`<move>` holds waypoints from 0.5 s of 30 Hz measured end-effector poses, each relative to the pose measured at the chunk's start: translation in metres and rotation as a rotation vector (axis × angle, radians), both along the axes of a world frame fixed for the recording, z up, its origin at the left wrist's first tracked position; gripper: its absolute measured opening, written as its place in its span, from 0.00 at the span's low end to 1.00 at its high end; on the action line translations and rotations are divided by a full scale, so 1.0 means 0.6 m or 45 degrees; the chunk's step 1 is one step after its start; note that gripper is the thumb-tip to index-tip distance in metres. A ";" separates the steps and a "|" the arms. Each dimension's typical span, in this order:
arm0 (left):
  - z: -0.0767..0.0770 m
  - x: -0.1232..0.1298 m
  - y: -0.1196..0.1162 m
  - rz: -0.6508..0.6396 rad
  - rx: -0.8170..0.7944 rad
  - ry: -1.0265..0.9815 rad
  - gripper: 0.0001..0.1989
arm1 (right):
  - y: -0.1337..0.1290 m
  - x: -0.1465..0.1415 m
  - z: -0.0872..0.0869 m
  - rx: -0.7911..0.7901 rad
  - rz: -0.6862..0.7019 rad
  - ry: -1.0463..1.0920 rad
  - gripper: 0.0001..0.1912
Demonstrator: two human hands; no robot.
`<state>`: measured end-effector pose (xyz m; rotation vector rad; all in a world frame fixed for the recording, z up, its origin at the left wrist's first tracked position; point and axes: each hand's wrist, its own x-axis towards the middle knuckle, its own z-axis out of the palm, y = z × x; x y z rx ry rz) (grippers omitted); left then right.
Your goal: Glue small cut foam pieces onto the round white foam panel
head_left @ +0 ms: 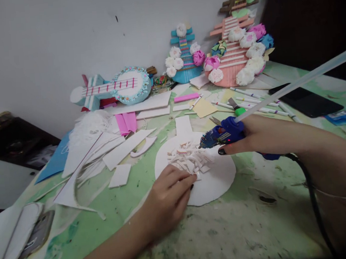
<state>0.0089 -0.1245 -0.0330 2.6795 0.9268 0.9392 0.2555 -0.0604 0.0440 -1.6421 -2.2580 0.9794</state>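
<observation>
A round white board [221, 177] with a short neck lies on the green-stained table. Small white foam strips [190, 156] are heaped on its middle. My left hand [173, 191] rests at the lower left of the heap, its fingers together and the fingertips on a small white piece by the heap's edge. My right hand [260, 136] is wrapped round a blue glue gun [225, 133], whose nozzle points left, just over the right side of the heap. A long translucent glue stick [301, 80] sticks out of its back.
Decorated model instruments [132, 85] stand or lie along the wall. White offcuts [119, 176] and paper strips lie left. Markers [268, 108], scissors [215, 120] and a black phone [308, 101] lie behind the right hand. The gun's black cord [313, 202] runs down right.
</observation>
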 end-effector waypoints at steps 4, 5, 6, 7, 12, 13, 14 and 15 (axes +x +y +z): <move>0.015 -0.032 0.000 0.045 -0.196 -0.047 0.09 | -0.003 -0.004 0.000 0.025 -0.013 0.100 0.11; 0.017 -0.037 -0.003 0.020 -0.266 -0.006 0.10 | -0.004 -0.006 0.000 0.038 -0.009 0.127 0.10; 0.019 -0.040 -0.007 -0.012 -0.326 0.036 0.12 | -0.004 -0.007 -0.001 0.050 -0.006 0.148 0.10; 0.019 -0.042 -0.010 -0.040 -0.375 0.073 0.14 | -0.004 -0.008 -0.001 0.056 -0.002 0.164 0.11; 0.010 -0.043 -0.017 0.015 -0.488 0.159 0.12 | -0.004 -0.015 -0.007 0.006 0.031 0.199 0.12; 0.008 -0.044 -0.015 0.036 -0.497 0.158 0.11 | -0.004 -0.018 -0.008 -0.020 0.030 0.213 0.12; 0.007 -0.045 -0.012 0.048 -0.504 0.155 0.10 | -0.005 -0.020 -0.008 -0.044 0.030 0.230 0.11; 0.007 -0.047 -0.009 0.053 -0.510 0.153 0.10 | -0.006 -0.024 -0.009 -0.055 0.033 0.242 0.11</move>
